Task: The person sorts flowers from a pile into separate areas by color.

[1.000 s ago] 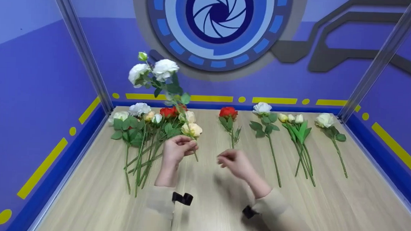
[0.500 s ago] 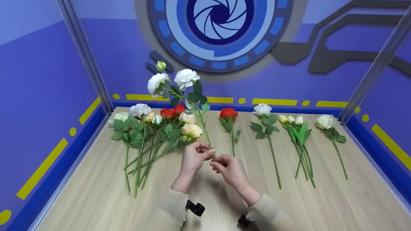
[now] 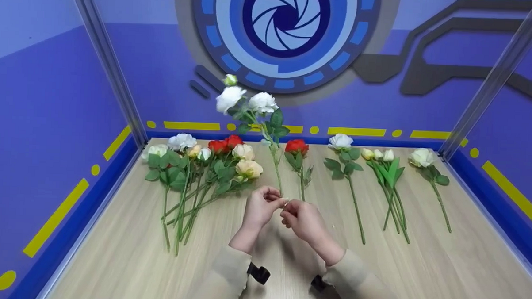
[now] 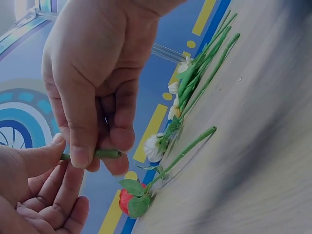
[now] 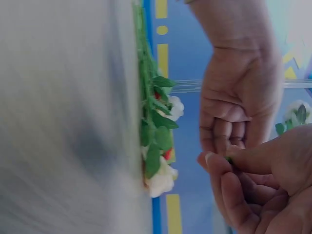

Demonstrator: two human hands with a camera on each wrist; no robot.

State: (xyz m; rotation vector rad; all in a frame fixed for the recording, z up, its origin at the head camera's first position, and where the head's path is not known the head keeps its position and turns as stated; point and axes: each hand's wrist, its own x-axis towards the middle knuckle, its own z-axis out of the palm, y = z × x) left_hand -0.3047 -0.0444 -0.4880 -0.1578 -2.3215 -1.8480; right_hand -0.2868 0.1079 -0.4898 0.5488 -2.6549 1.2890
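A person's two bare hands meet near the centre of the head view, both on the stem of a white peony spray [image 3: 277,118]. The left hand [image 3: 259,209] pinches the stem between thumb and fingers, and the right hand [image 3: 305,219] pinches it just below; in the left wrist view, the cut stem end [image 4: 109,153] pokes out past the right hand's fingertips. In the head view the spray rises from the hands to the upper middle of the frame, tilted slightly left, with two white blooms and a pale green bud [image 3: 230,80] at the top. Just right of its stem, a red rose [image 3: 297,147] lies on the wooden table [image 3: 447,271]. Farther right lie a white rose [image 3: 340,141], a bunch of tulips [image 3: 387,173] in cream and pale yellow, and, toward the right edge, a cream rose [image 3: 421,158]. At centre left, a heap of flowers [image 3: 223,170] mixes white, red and peach blooms, their stems crossing toward the lower left. Beige sleeves [image 3: 354,272] come in from the bottom, a black mount [image 3: 259,273] at each cuff. A blue-purple wall [image 3: 139,52] fills the upper frame.
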